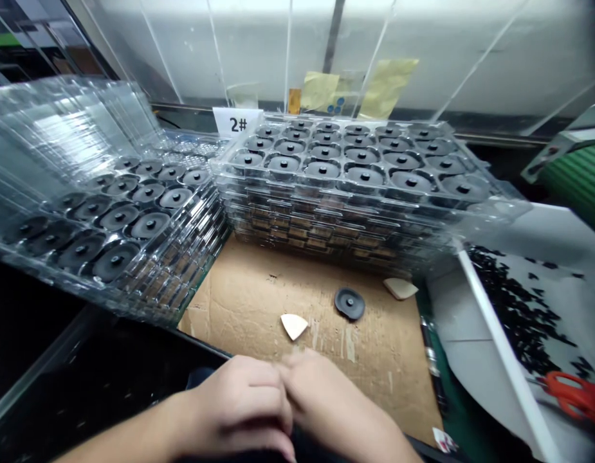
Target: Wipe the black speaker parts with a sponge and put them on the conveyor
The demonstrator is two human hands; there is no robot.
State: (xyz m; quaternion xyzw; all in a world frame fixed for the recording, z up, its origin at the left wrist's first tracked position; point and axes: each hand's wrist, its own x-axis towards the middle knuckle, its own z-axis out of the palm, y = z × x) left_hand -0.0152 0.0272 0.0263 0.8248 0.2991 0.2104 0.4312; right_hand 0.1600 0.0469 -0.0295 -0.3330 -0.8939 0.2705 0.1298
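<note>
At the near edge of the cardboard, my left hand [251, 395] has its fingers curled closed. Whatever it may hold is hidden. My right hand [314, 386] is pressed up against it, bent inward and smeared by motion, so its fingers do not show clearly. Just beyond the hands lies a small cream triangular piece [294, 326]. A dark grey rounded disc [350, 303] with a small centre peg rests farther off to the right. A second cream triangular piece [400, 289] sits near the right-hand tray stack. All three lie on the cardboard sheet [244, 276].
Stacked clear plastic trays [326, 186] holding grey discs stand at the back. Another tray stack [152, 257] is on the left, its lid raised. At right, a white box [490, 341] contains small black parts and red-handled scissors [574, 395]. A pen [432, 363] lies beside the cardboard.
</note>
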